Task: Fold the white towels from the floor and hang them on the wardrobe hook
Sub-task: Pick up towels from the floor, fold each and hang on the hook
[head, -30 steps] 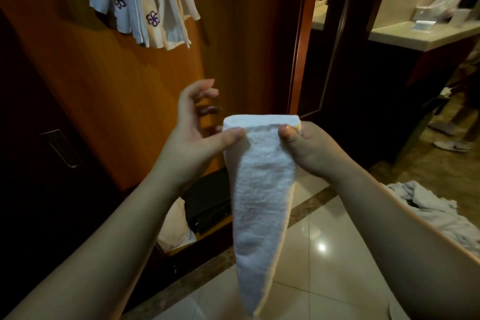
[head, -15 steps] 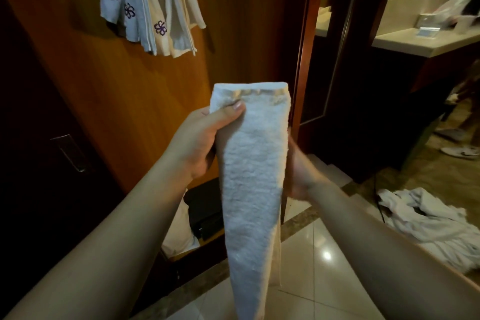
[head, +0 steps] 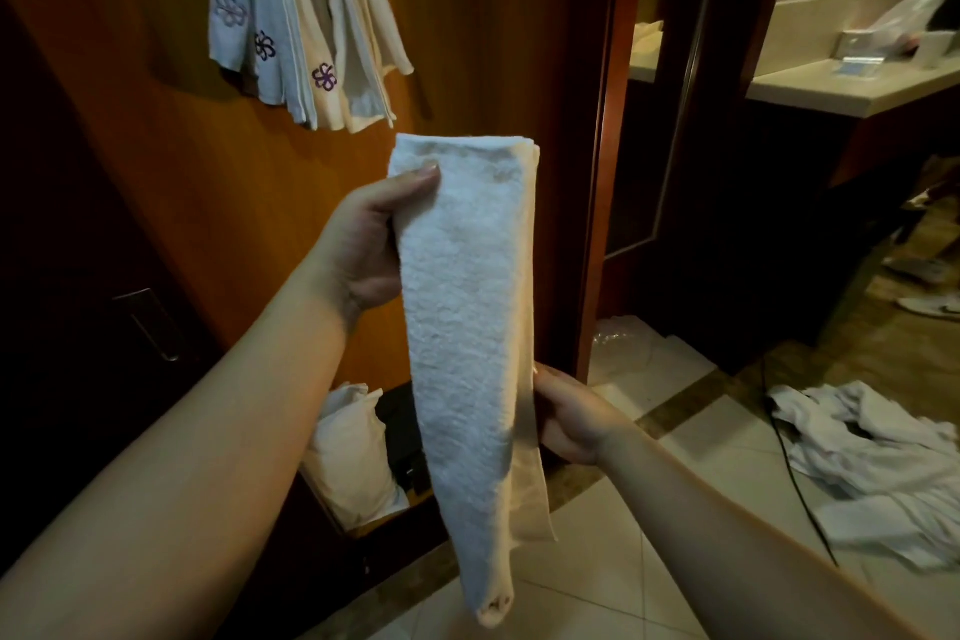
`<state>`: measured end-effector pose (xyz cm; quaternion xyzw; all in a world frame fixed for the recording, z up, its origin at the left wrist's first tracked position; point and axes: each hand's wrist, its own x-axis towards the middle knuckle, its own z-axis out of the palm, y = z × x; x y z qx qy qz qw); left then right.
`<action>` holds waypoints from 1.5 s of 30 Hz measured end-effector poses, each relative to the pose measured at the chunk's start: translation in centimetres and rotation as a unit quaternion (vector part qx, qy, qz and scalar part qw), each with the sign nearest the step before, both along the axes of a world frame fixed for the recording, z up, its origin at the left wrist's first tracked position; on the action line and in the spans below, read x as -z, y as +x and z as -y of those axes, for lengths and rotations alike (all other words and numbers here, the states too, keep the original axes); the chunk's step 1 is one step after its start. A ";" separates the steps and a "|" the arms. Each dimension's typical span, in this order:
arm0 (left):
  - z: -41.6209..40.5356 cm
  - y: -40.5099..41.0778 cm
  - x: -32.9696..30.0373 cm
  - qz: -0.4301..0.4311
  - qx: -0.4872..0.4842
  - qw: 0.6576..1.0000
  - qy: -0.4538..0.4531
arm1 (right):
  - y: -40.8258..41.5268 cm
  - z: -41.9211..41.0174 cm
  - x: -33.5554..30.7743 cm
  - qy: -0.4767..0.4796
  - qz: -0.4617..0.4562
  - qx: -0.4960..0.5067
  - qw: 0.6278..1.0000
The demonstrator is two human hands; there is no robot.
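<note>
- Folded white towel hangs lengthwise in mid-air in front of the wooden wardrobe door, its folded top end uppermost and its narrow lower end dangling over the tiled floor.
- Left hand grips the towel near its top left edge: the thumb lies across the front face, the fingers are hidden behind the cloth.
- Right hand holds the towel's right edge lower down, about halfway along its length; its fingers curl round the edge and go out of sight behind the fabric.
- Hanging towels, pale with purple flower motifs, drape against the wardrobe door above and left of the held towel; what they hang from is out of frame.
- Heap of white towels lies crumpled on the floor near the right edge, well apart from the hands.
- Near the foot of the wardrobe, a white bag sits beside a dark object that is too dim to make out.
- Pale countertop at the upper right carries a few small items, blurred.
</note>
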<state>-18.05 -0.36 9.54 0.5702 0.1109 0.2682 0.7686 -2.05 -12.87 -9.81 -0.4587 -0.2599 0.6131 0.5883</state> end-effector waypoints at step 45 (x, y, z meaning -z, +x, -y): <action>0.1 0.0 -3.5 0.086 -0.010 0.994 -0.064 | -0.5 2.4 -7.3 0.206 0.374 0.214 0.878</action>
